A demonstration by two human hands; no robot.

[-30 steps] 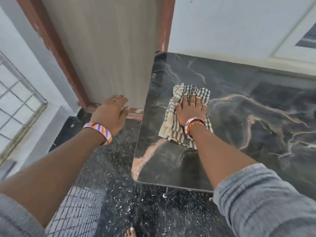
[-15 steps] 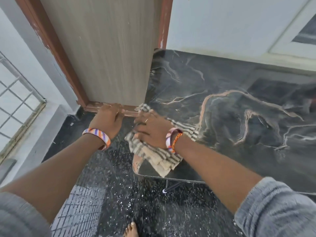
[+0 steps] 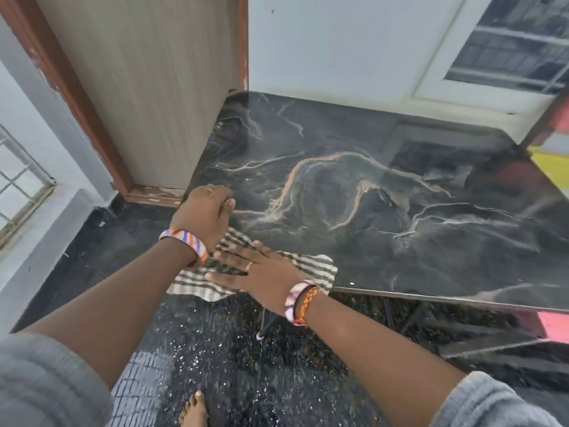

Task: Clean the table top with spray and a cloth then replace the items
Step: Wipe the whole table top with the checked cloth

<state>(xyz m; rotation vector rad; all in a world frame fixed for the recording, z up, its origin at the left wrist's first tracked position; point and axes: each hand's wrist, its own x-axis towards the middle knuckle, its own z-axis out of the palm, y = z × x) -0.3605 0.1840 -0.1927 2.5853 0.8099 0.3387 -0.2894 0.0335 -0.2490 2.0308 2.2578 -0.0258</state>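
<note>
The table top (image 3: 385,211) is dark, glossy marble with tan and white veins, and nothing but the cloth lies on it. A striped beige-and-brown cloth (image 3: 317,268) sits at the table's near left corner and hangs a little over the edge. My right hand (image 3: 255,269) presses flat on the cloth with its fingers spread and pointing left. My left hand (image 3: 206,214) rests on the table's left edge just beyond the cloth, its fingers curled and nothing visible in it. No spray bottle is in view.
A wooden door (image 3: 147,87) in a red-brown frame stands just left of the table, and a white wall (image 3: 332,41) is behind it. A barred window (image 3: 18,186) is at far left. My bare foot (image 3: 194,408) stands on the speckled black floor. Thin table legs (image 3: 409,315) show under the near edge.
My right hand has dragged the cloth from mid-table back to the near left corner and now lies flat on it. My left hand has moved right from beside the door onto the table edge.
</note>
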